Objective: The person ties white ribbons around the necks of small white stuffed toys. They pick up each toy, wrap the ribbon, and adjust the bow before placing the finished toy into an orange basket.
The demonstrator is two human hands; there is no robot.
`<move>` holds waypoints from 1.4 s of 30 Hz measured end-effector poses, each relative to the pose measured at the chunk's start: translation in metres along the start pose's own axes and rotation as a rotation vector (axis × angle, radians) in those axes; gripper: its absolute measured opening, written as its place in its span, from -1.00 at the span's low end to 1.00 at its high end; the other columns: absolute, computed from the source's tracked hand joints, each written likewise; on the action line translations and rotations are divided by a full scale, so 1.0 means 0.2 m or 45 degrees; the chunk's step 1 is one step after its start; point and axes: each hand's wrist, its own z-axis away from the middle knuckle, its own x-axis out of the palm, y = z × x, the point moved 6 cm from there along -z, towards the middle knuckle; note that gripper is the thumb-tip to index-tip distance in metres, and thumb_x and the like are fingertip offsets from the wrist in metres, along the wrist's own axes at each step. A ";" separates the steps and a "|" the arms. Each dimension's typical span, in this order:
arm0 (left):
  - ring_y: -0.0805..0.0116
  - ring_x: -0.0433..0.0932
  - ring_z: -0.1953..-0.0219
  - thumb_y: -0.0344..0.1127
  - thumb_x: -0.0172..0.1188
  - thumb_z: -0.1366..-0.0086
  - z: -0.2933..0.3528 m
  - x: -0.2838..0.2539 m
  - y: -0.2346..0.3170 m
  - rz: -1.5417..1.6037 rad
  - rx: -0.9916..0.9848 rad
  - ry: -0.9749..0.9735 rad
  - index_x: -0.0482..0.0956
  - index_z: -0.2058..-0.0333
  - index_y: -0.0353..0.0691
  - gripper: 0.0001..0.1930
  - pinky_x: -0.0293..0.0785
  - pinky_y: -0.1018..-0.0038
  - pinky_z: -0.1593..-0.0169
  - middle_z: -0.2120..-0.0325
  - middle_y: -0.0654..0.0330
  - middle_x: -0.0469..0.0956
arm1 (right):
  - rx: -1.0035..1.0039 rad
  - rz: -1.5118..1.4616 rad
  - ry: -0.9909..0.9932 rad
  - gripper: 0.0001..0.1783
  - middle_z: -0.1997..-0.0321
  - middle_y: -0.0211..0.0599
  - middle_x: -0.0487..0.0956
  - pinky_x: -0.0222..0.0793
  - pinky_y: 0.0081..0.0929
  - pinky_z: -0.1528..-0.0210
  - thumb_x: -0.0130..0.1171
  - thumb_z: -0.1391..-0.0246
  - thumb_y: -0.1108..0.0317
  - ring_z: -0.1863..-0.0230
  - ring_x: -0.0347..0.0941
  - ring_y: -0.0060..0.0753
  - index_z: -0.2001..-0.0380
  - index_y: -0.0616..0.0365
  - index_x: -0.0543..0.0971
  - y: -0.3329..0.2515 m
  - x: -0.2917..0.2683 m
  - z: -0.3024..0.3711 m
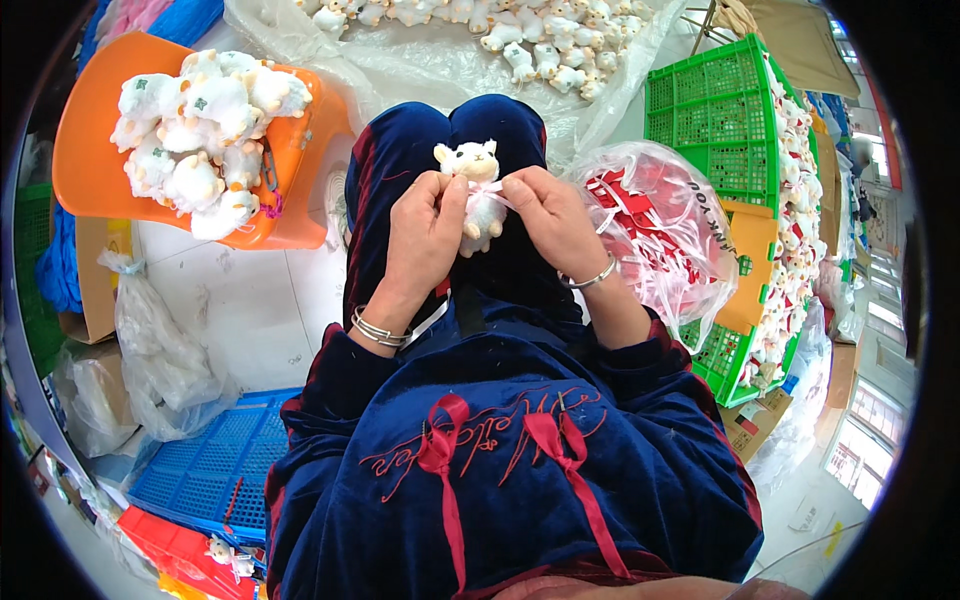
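Upright above my lap is a small white plush animal (483, 215) with a cream face, dark eyes and little ears. A pale pink ribbon (487, 190) is tied in a bow at its neck. My left hand (426, 222) pinches the ribbon on the left side, thumb and forefinger pressed together. On the other side, my right hand (553, 215) grips the ribbon's right part between thumb and forefinger. Both hands are close against the toy's body, and their lower fingers are curled in.
At left, an orange stool (85, 150) bears several white plush toys (200, 130). A clear bag (660, 220) of red and pink ribbons lies right, beside a green crate (710, 95) of toys. More toys lie on plastic sheeting (420, 60) ahead; a blue crate (205, 465) stands lower left.
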 end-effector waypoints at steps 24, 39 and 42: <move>0.24 0.45 0.61 -0.43 0.24 -0.30 0.02 -0.02 0.11 -0.449 0.412 0.095 0.45 0.45 -0.31 -0.82 0.36 0.32 0.50 0.57 0.11 0.46 | 0.008 -0.187 0.151 -0.77 0.54 -0.36 0.54 0.35 -0.50 0.43 0.22 -0.30 0.32 0.49 0.44 -0.61 0.38 0.26 0.54 0.07 0.13 -0.01; 0.49 0.45 0.50 -0.29 0.32 -0.32 0.05 -0.12 0.08 -0.378 -0.097 -0.130 0.58 0.34 -0.35 -0.78 0.41 0.47 0.36 0.49 0.22 0.56 | 0.273 -0.181 -0.226 -0.79 0.37 -0.38 0.64 0.39 -0.60 0.32 0.23 -0.28 0.33 0.39 0.48 -0.63 0.22 0.30 0.62 0.06 0.03 0.02; 0.69 0.35 0.49 -0.31 0.34 -0.33 0.06 -0.14 0.06 -0.346 -0.183 -0.220 0.59 0.32 -0.31 -0.82 0.29 0.63 0.40 0.49 0.37 0.54 | 0.086 0.053 -0.194 -0.79 0.35 -0.30 0.66 0.42 -0.54 0.32 0.30 -0.19 0.35 0.39 0.53 -0.57 0.22 0.30 0.63 0.02 0.02 0.02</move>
